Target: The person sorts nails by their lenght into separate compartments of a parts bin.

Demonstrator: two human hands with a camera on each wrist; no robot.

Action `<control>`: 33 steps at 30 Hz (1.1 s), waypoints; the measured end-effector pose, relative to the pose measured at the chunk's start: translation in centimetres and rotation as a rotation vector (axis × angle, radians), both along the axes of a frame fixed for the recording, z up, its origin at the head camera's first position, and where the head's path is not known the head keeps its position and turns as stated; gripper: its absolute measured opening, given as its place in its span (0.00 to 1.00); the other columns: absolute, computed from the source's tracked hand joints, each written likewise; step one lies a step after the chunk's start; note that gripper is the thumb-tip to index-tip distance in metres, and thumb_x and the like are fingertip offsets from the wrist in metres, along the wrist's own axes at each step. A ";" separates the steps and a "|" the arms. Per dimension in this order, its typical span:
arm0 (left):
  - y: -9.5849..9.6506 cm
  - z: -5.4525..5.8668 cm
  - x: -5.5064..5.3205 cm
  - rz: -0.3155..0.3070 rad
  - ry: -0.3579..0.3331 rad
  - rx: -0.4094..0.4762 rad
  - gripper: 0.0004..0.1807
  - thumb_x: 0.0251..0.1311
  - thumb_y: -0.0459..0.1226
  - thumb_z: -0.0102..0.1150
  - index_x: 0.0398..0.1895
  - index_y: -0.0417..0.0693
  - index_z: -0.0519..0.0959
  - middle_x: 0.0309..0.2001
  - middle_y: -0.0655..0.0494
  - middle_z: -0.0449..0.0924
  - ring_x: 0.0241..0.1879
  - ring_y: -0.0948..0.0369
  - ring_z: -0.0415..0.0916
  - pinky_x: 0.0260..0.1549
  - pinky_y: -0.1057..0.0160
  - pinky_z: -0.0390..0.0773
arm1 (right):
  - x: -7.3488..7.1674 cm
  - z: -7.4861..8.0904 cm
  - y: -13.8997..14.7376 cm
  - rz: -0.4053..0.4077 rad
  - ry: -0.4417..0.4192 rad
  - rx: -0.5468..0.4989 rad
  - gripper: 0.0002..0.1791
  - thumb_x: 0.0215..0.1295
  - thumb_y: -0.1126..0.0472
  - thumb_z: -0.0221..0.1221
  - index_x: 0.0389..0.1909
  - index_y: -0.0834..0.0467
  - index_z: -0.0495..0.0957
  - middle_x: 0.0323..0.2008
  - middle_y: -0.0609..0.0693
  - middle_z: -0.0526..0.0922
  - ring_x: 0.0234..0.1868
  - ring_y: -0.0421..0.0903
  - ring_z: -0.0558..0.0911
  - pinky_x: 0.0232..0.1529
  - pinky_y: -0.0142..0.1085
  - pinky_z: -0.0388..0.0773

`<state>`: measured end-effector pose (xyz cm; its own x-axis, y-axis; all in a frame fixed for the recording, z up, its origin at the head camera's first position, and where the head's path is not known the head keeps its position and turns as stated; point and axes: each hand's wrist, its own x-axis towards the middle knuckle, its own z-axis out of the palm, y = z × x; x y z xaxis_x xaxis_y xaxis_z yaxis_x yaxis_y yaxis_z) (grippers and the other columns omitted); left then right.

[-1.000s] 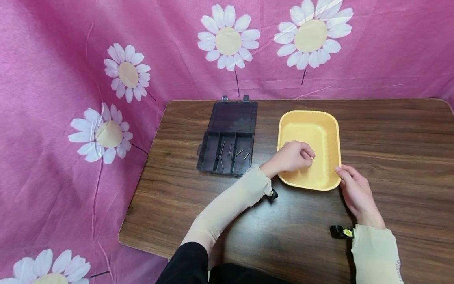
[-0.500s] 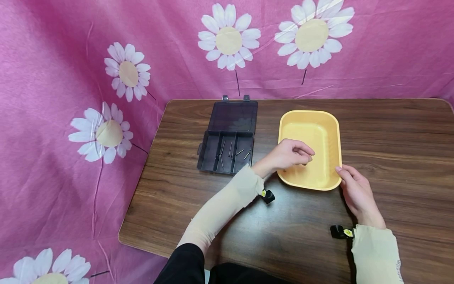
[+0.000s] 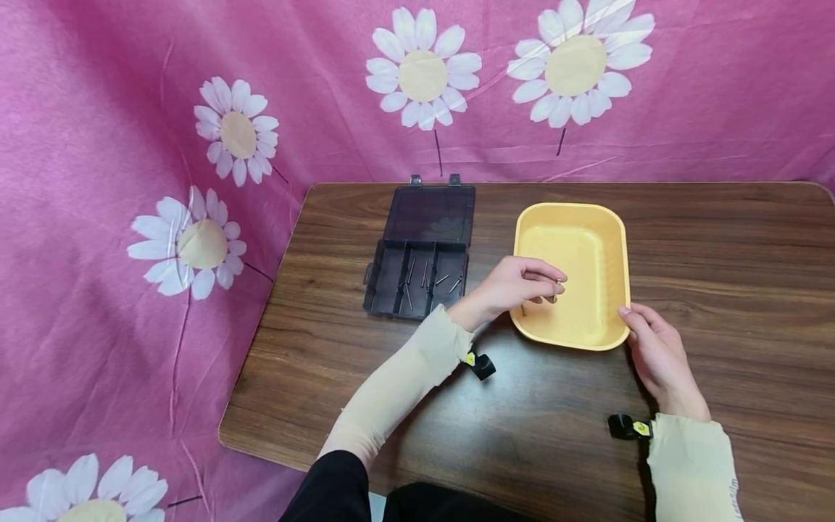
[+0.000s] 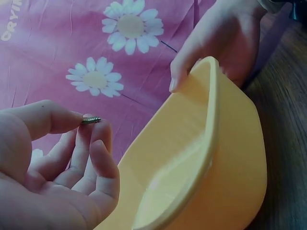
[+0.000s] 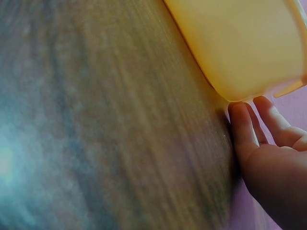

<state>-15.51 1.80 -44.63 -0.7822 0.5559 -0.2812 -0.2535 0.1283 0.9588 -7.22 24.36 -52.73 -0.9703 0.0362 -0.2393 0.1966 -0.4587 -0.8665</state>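
My left hand (image 3: 512, 288) is over the near left part of a yellow plastic bin (image 3: 571, 342). Between its thumb and index finger it pinches a small screw (image 4: 91, 120), whose threaded end sticks out in the left wrist view. At the bin's right side my right hand (image 3: 660, 355) grips the rim, thumb over the edge and fingers against the outer wall. Another small screw (image 3: 524, 310) lies in the bin near its left wall. The right wrist view shows the fingertips (image 5: 240, 112) right at the bin's corner.
Left of the bin lies a dark compartment box (image 3: 389, 279), its lid (image 3: 430, 214) folded back. Several screws (image 3: 424, 274) lie in its middle and right compartments. A pink flowered cloth (image 3: 313, 87) hangs behind and left of the wooden table (image 3: 522, 420).
My left hand has drawn back leftward inside the bin's outline, with its fingertips raised and the screw between them. The right hand keeps its place on the rim.
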 end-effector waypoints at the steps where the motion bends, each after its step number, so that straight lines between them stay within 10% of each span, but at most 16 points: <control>1: -0.1 0.0 0.0 0.007 -0.004 0.001 0.13 0.51 0.30 0.58 0.42 0.35 0.77 0.39 0.32 0.77 0.25 0.65 0.77 0.39 0.47 0.77 | 0.0 0.0 0.0 0.000 0.000 -0.002 0.07 0.60 0.64 0.55 0.38 0.59 0.78 0.38 0.45 0.77 0.38 0.34 0.78 0.37 0.22 0.74; 7: -0.8 -0.2 0.2 0.062 -0.026 0.009 0.14 0.50 0.28 0.59 0.42 0.32 0.77 0.33 0.35 0.80 0.25 0.56 0.77 0.23 0.64 0.76 | 0.0 0.0 0.0 0.001 -0.002 -0.004 0.08 0.60 0.64 0.55 0.39 0.60 0.78 0.39 0.46 0.76 0.38 0.34 0.78 0.37 0.23 0.74; 15: -2.1 -0.2 0.1 0.087 -0.030 0.025 0.14 0.51 0.27 0.58 0.43 0.32 0.77 0.39 0.33 0.78 0.24 0.65 0.77 0.40 0.42 0.73 | 0.0 -0.1 0.1 0.002 -0.017 0.013 0.08 0.60 0.64 0.55 0.39 0.58 0.78 0.39 0.45 0.77 0.38 0.34 0.78 0.37 0.22 0.74; 33: -5.5 -0.8 0.3 0.188 -0.013 0.015 0.14 0.52 0.30 0.59 0.43 0.32 0.77 0.36 0.45 0.82 0.30 0.62 0.78 0.41 0.50 0.77 | -0.1 0.0 0.0 0.004 -0.021 -0.008 0.06 0.60 0.64 0.55 0.38 0.59 0.78 0.38 0.45 0.77 0.37 0.34 0.78 0.36 0.23 0.74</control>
<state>-15.22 -3.68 -45.45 -0.8689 0.4049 -0.2847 -0.2841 0.0630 0.9567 -7.32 24.35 -52.70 -0.9652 0.0303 -0.2597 0.2165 -0.4644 -0.8587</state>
